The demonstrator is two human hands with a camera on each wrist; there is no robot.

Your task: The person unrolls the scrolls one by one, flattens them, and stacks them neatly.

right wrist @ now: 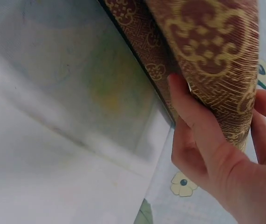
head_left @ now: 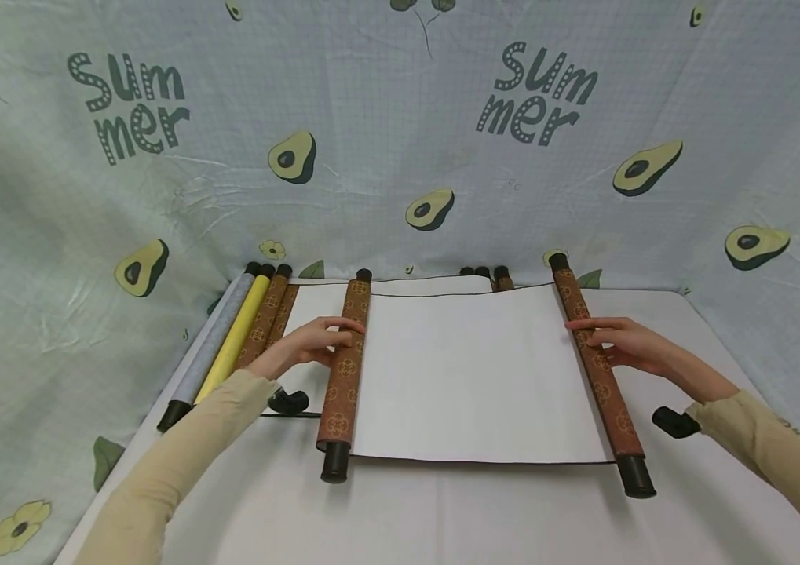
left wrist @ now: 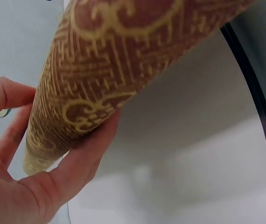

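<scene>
A hanging scroll [head_left: 470,377] is spread partway between two rolled ends, its white paper side facing up. My left hand [head_left: 316,340] grips the left roll [head_left: 345,380], which is covered in brown brocade with gold patterns and has black end caps. In the left wrist view the thumb [left wrist: 84,161] lies along the roll's underside, with fingers on the other side. On the right, my right hand [head_left: 629,345] holds the matching brocade roll [head_left: 600,384] between thumb and fingers. The right wrist view shows a faint yellow-green patch [right wrist: 116,88] on the pale sheet.
Behind and below lies another white sheet [head_left: 435,286], partly hidden, with brown rolls [head_left: 279,314] at its left. Beside those lie a yellow roll [head_left: 237,333] and a grey roll [head_left: 212,345]. A white table [head_left: 428,518] supports them; a printed curtain [head_left: 371,102] hangs around it.
</scene>
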